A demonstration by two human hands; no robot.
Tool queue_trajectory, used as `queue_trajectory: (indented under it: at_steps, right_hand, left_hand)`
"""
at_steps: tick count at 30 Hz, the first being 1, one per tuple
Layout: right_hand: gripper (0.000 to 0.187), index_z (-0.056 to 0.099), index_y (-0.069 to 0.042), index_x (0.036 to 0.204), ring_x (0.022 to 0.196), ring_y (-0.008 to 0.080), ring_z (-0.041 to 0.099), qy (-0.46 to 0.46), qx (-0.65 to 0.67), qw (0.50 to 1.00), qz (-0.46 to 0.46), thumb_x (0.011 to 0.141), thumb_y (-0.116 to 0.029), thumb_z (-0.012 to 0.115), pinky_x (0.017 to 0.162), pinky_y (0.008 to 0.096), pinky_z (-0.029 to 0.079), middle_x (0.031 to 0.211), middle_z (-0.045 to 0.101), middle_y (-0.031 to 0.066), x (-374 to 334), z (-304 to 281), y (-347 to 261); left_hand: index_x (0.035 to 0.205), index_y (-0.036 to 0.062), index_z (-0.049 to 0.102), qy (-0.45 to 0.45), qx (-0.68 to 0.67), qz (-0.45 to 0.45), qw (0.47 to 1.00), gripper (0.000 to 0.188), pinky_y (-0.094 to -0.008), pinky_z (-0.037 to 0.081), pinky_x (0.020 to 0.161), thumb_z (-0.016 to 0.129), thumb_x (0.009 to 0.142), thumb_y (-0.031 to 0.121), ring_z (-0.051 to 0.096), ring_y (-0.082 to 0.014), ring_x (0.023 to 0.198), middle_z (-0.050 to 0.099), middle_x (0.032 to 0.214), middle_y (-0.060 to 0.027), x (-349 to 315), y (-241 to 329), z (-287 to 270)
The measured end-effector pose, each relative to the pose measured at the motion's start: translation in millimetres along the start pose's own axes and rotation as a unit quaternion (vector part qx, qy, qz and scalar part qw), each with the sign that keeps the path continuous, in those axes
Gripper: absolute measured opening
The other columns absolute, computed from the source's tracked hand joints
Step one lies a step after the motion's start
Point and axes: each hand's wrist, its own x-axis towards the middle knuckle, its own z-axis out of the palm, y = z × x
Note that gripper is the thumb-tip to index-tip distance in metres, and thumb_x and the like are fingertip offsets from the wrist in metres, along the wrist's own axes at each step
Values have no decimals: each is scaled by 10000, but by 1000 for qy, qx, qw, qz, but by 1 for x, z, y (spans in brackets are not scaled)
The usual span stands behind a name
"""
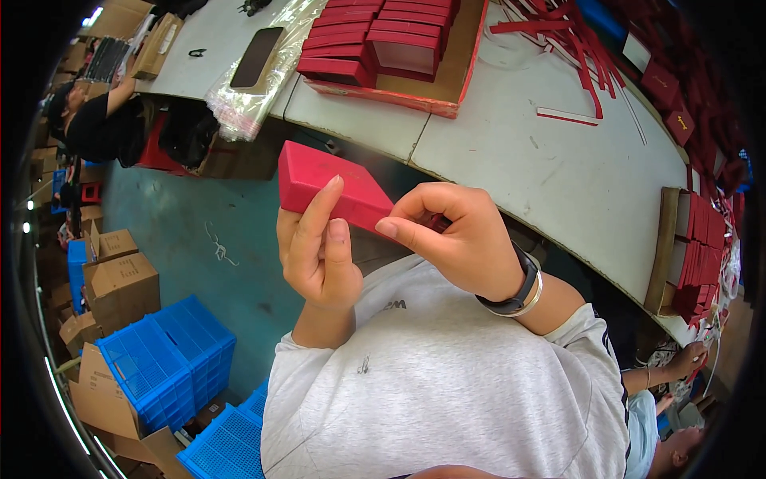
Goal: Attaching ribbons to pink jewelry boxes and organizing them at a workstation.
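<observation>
A flat red box (pixel 319 177), looking closed, is held up at a tilt in front of my chest, just off the table's near edge. My left hand (pixel 321 254) grips it from below, with fingers up along its near side. At the box's right corner, my right hand (pixel 459 235) has thumb and forefinger pinched together against it. Its other fingers are curled, and whatever lies inside them is hidden. A dark wristband (pixel 519 283) and a silver bangle (pixel 533 299) circle my right wrist.
On the white table (pixel 495 152) stands a carton (pixel 455 100) of stacked red boxes, beside a phone (pixel 257 57) on clear plastic. Red strips (pixel 586 56) lie farther right. Blue crates (pixel 171 351) and cardboard boxes (pixel 124 279) stand on the left floor. Other people are at both sides.
</observation>
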Motion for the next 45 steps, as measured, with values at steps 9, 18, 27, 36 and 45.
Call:
queue_trajectory:
  at_steps: [9,18,27,36,45]
  right_hand:
    - [186,656,19,833,589,87,568,-2,9,1000,14,818,-160,701,552,220,460,678,628,74,0,0,2]
    - [189,653,19,828,589,92,565,-2,4,1000,7,816,-164,700,546,222,454,684,624,75,0,-2,3]
    - [194,650,12,842,600,117,592,4,-12,1000,2,797,-167,708,561,233,473,712,634,86,3,-1,8]
    - [200,602,-1,881,613,97,526,7,-37,999,-13,794,-143,714,566,222,434,728,565,23,10,-8,26]
    - [189,612,-24,765,583,62,466,-40,-121,991,-34,829,-179,698,531,218,384,668,547,-5,4,-24,32]
  left_hand:
    - [1128,-88,596,4,-67,-24,997,302,-248,468,759,520,841,-35,567,-199,956,519,1148,-176,-5,3,4]
    - [1106,-82,608,15,-69,2,998,280,-296,456,833,516,856,4,561,-246,1009,528,1142,-182,-8,-3,5]
    - [1104,-52,603,40,-34,-31,998,352,-302,527,771,638,763,-129,576,-245,1000,501,1140,-159,-17,1,11]
    - [1167,-82,528,200,-32,-53,978,365,-338,528,837,585,810,-128,589,-240,1002,493,1175,-165,-4,-8,1]
    - [1181,-89,523,198,-93,-121,968,364,-299,526,799,586,822,-95,610,-187,911,614,1043,-164,19,-15,-16]
